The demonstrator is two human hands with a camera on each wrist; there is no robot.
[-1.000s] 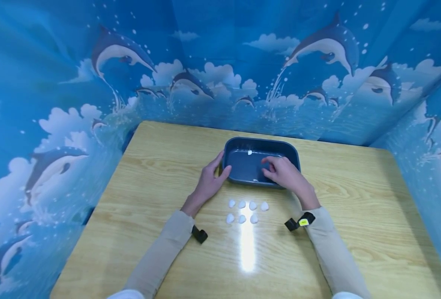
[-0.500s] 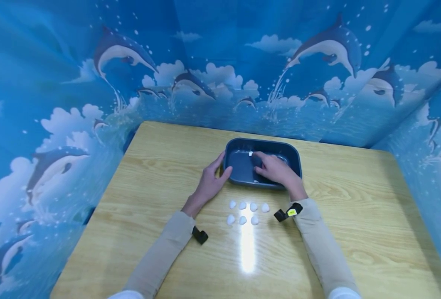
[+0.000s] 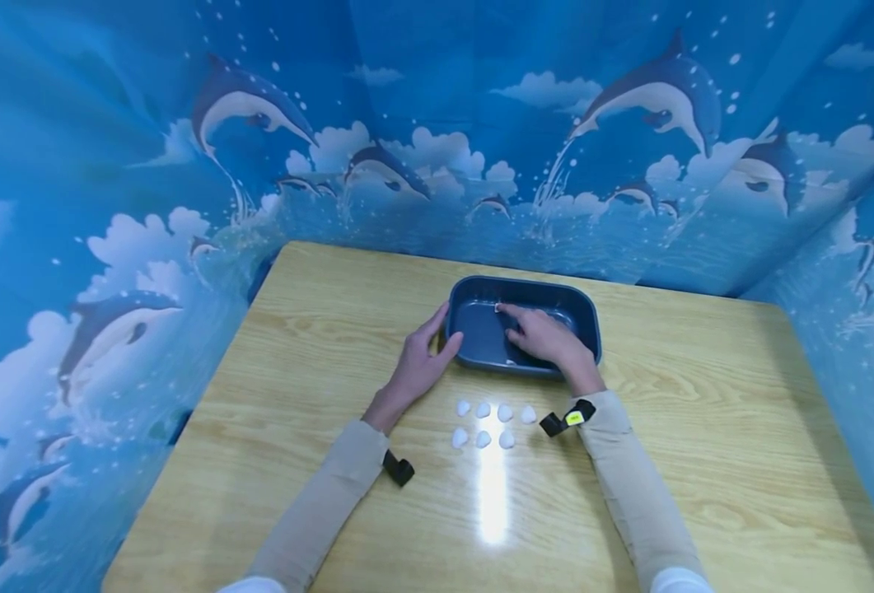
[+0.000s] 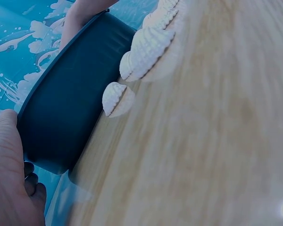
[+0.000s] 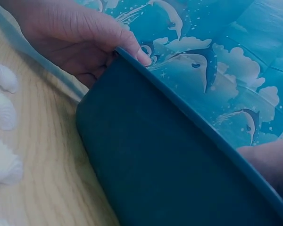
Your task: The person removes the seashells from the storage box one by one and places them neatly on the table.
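Note:
A dark blue rectangular basin (image 3: pixel 481 362) stands near the table's far edge. My left hand (image 3: pixel 418 362) holds its left end; in the right wrist view the thumb of that hand (image 5: pixel 80 40) lies over the rim, the other fingers against the outer wall. My right hand (image 3: pixel 548 336) reaches into the basin, index finger stretched to a small white shell (image 3: pixel 497 308) by the far wall, thumb held apart from it. Another small white piece (image 3: pixel 510 362) shows at the near inner wall. From the left wrist, the basin wall (image 4: pixel 70 94) hides the inside.
Two rows of white ribbed seashells (image 3: pixel 483 439) lie on the wooden table (image 3: pixel 318 329) just in front of the basin. A blue dolphin-print cloth (image 3: pixel 437 214) hangs behind the table and along both sides.
My right hand has moved left and farther into the basin, its index finger arriving at the small shell by the far wall. The left hand keeps its place on the basin.

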